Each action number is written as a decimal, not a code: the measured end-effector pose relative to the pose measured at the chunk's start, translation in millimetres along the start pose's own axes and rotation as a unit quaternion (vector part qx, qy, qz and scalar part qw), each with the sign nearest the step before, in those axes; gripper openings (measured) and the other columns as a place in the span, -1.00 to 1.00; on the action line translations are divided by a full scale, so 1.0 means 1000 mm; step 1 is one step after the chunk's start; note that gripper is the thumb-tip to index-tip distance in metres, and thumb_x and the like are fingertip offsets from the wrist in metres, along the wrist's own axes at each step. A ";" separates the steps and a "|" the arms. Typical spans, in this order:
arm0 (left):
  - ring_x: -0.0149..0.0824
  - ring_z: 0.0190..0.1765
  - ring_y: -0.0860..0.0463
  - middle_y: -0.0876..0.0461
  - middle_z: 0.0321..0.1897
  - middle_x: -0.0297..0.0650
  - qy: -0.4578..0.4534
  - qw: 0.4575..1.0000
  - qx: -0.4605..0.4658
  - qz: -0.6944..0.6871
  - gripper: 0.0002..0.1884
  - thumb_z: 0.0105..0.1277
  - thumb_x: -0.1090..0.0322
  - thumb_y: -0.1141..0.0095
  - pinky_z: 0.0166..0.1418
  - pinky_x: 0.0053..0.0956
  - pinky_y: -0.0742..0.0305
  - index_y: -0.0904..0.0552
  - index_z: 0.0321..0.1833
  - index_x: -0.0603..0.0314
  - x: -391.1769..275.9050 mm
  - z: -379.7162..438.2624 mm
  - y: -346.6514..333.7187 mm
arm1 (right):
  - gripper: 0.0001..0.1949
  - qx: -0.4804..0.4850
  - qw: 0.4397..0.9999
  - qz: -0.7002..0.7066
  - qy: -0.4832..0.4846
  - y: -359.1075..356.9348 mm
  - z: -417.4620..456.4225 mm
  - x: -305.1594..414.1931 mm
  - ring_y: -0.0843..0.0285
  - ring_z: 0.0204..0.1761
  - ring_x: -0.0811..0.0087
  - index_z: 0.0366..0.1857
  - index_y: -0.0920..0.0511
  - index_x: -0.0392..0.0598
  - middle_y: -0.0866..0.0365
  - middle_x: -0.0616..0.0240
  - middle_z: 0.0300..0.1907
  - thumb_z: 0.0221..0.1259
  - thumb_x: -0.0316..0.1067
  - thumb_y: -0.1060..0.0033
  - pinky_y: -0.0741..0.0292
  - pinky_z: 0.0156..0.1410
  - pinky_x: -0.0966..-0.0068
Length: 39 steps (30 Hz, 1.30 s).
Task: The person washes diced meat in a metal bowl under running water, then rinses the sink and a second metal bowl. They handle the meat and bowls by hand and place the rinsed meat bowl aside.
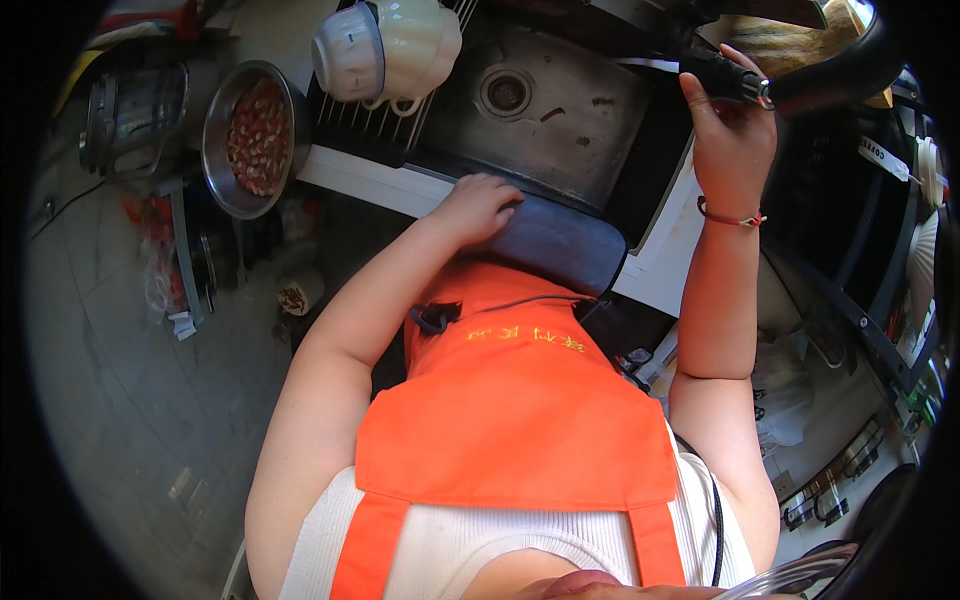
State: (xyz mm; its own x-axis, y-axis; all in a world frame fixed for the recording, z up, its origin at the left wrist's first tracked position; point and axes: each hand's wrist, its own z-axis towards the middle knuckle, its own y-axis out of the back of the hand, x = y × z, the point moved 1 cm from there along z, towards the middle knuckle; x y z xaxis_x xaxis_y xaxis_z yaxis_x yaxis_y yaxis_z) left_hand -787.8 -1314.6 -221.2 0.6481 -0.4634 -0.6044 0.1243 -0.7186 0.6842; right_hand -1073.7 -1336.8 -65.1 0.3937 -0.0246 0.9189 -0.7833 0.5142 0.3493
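Observation:
My left hand (481, 206) rests on a dark mat (559, 236) draped over the front edge of the sink, its fingers loosely curled. At the upper right, my right hand (735, 131) is at a black handle (720, 75) with a metal ring at its end; thumb and fingers lie on either side of it. What the handle belongs to is not plain at the picture's dark top edge. Between and beyond my hands lies the metal sink (577, 139), with a round drain (505, 92) and a few dark scraps on its bottom.
Stacked white cups or bowls (349, 52) stand on a wire rack (390, 124) left of the sink. Farther left are a metal bowl of reddish pieces (259, 139) and a clear jug-like vessel (142, 112). A black curved object (840, 79) and a black shelf rack (840, 292) are at right.

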 end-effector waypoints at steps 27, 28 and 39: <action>-0.10 0.19 -0.48 -0.60 0.02 -0.22 -0.015 0.997 -0.053 -0.046 -0.71 0.20 0.29 -0.16 0.31 -0.19 -0.29 -0.64 0.00 0.04 0.010 -0.005 -0.013 | -0.62 -0.049 0.976 0.210 0.030 -0.112 0.036 -0.001 -0.58 -0.17 0.54 -0.02 -0.45 -0.19 -0.59 0.32 -0.18 0.09 -0.58 -0.39 -0.55 -0.03 0.59; -0.10 0.19 -0.48 -0.60 0.02 -0.22 -0.016 0.997 -0.055 -0.049 -0.71 0.20 0.29 -0.16 0.31 -0.19 -0.29 -0.64 0.00 0.04 0.010 -0.005 -0.013 | -0.63 -0.043 0.976 0.210 0.030 -0.111 0.036 0.000 -0.58 -0.17 0.54 -0.03 -0.45 -0.19 -0.59 0.32 -0.18 0.09 -0.58 -0.39 -0.55 -0.04 0.59; 0.02 0.08 -0.56 -0.58 0.05 -0.07 0.055 0.988 -0.107 -0.096 -0.77 0.23 0.35 -0.09 0.19 -0.14 -0.44 -0.66 -0.07 0.17 0.028 0.022 0.004 | -0.56 -0.041 0.995 -0.071 0.060 -0.098 0.044 0.020 -0.51 -0.48 0.61 -0.25 -0.57 -0.15 -0.59 0.41 -0.54 -0.11 -0.12 -0.62 -0.47 -0.31 0.59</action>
State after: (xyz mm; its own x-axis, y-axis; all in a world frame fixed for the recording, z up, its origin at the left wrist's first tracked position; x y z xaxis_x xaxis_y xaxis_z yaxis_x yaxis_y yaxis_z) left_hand -785.6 -1341.2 -244.4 0.6728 -0.2622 -0.6918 0.4015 -0.6560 0.6391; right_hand -1010.5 -1425.3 -73.2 0.5558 -0.0010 0.8313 -0.6764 0.5807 0.4530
